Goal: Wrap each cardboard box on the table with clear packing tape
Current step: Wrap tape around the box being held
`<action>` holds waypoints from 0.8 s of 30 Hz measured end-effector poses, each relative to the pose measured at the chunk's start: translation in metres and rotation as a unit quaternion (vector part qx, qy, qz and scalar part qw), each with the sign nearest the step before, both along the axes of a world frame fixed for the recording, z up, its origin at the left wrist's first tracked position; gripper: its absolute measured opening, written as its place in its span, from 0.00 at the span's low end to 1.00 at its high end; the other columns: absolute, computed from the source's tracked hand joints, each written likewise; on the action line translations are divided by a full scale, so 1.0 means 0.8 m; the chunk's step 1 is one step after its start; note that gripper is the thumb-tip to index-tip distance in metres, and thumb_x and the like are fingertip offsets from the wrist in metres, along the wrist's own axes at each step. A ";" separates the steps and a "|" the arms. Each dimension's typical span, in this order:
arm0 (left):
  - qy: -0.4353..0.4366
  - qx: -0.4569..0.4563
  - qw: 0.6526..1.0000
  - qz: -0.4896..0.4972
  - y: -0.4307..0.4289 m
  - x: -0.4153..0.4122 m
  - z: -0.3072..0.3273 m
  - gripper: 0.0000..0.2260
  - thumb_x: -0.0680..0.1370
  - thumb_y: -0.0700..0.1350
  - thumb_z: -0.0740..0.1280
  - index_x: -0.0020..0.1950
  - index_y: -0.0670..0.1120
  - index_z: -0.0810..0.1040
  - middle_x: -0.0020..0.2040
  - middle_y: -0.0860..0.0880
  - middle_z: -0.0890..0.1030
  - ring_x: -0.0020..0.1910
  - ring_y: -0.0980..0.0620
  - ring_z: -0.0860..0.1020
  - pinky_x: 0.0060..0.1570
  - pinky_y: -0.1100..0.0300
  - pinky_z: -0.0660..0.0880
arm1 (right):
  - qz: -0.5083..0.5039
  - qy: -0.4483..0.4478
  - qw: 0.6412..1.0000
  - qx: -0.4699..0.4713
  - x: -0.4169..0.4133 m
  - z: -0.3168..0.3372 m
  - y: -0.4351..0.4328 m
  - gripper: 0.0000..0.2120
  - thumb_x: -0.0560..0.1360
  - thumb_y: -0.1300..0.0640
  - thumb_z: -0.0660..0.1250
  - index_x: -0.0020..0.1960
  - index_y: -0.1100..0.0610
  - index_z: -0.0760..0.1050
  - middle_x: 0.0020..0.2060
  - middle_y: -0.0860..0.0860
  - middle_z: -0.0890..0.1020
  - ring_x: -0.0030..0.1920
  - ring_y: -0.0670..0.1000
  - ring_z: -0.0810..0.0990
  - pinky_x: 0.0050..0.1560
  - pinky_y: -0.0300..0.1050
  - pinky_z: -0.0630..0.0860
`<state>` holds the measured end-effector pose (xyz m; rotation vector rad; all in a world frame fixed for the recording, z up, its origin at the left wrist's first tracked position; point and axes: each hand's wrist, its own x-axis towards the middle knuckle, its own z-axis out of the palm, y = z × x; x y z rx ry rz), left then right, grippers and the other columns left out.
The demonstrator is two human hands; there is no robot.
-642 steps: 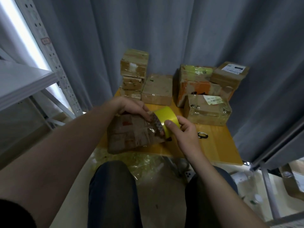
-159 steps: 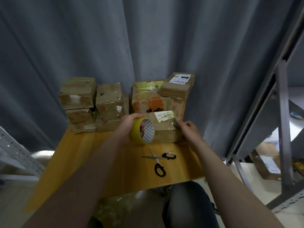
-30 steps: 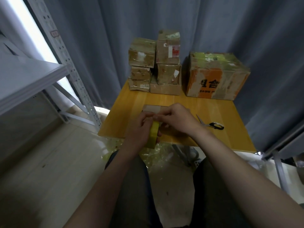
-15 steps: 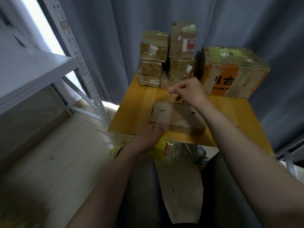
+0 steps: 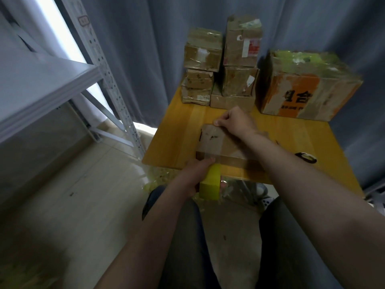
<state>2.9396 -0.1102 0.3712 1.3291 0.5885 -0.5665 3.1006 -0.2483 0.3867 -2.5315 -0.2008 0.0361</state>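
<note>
A flat brown cardboard box (image 5: 220,146) lies on the yellow wooden tabletop (image 5: 179,130), close to the near edge. Its long side runs left to right, along that edge, and its big flat face looks up. The box looks worn, with small dark marks on top and a shiny see-through strip of tape over its left part, running from the far edge to the near edge.

The right hand (image 5: 234,123) reaches across the box and rests at its far edge. Its fingers (image 5: 218,122) are pinched together there, pressing the end of the tape down on the box.

The left hand (image 5: 198,171) is at the near edge of the tabletop, just below the box. Its fingers are wrapped around a yellow tape roll (image 5: 210,187), which stands on its edge and hangs a little past the tabletop (the clear tape seems to go from the roll up over the box).

At the back of the tabletop stand two stacks of small boxes (image 5: 220,65), shiny with tape. Next to them on the right is a big box (image 5: 306,86) with an orange patch and dark letters. Black scissors (image 5: 306,158) lie on the tabletop to the right, partly hidden by the right arm. A grey curtain (image 5: 145,38) hangs behind, and a metal shelf (image 5: 48,88) stands on the left.
</note>
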 end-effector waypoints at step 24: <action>-0.031 0.052 0.998 0.034 -0.008 -0.038 -0.005 0.28 0.81 0.47 0.69 0.72 0.48 0.54 0.48 0.38 0.82 0.32 0.45 0.85 0.31 0.50 0.82 | 0.010 -0.104 0.992 -0.070 -0.069 -0.023 -0.008 0.15 0.80 0.39 0.66 0.58 0.46 0.85 0.55 0.48 0.86 0.60 0.56 0.79 0.60 0.54 0.75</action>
